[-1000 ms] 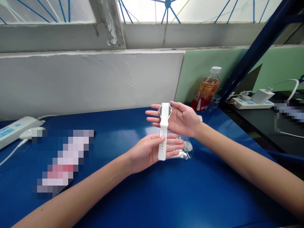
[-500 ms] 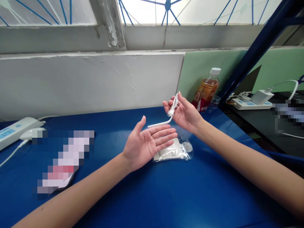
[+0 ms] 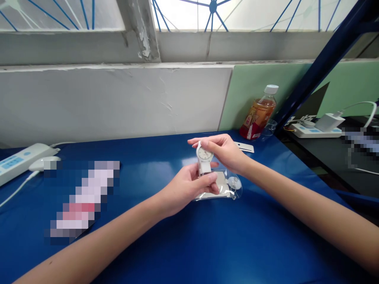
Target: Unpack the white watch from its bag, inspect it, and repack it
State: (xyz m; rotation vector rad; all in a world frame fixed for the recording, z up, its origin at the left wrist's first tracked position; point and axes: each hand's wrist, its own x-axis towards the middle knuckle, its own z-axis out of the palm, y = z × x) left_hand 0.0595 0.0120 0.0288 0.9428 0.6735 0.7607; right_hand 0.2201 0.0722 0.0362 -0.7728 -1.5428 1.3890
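A white wristwatch (image 3: pixel 205 154) with a pale round dial is held upright between both hands, its face turned toward me. The thumb and fingers of my left hand (image 3: pixel 189 183) pinch the lower strap. Up at the dial, my right hand (image 3: pixel 224 152) grips the watch, thumb on its front and fingers behind. Below the watch, a clear plastic packet (image 3: pixel 220 185) with a pale insert lies on the blue table, partly covered by my left hand. A white card (image 3: pixel 244 147) with a dark slot rests behind my right wrist.
A drink bottle (image 3: pixel 259 114) stands at the back right by the green panel. One power strip (image 3: pixel 20 159) lies at the left, another (image 3: pixel 318 129) at the right. A blurred-out phone-like object (image 3: pixel 85 201) sits on the table (image 3: pixel 231 244). A blue metal beam (image 3: pixel 314 67) slants at right.
My left hand, flat with palm up before, has closed on the watch strap. My right hand has come down and left, and the watch dial now faces me. The white card has come into view.
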